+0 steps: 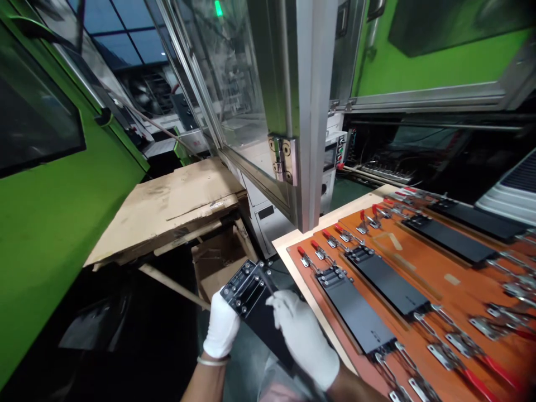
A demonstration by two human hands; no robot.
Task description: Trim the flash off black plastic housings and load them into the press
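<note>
A black rectangular part (268, 330) with several round metal studs at its upper end is held in front of the body. My left hand (221, 325), in a white glove, grips its upper left edge. My right hand (299, 329), also gloved, is closed over the part's right side, its fingers pinched round a thin dark tool (268, 282) whose tip lies near the studs. Right of my hands, similar black plates (355, 312) lie in red-handled toggle clamps on an orange board (404, 257).
A cardboard-topped table (180, 195) stands at the left, with an open cardboard box (213, 257) below. A framed glass door (310, 123) juts down ahead. Green machines (37, 223) flank the left and upper right. Metal clamps (448, 354) fill the board's right side.
</note>
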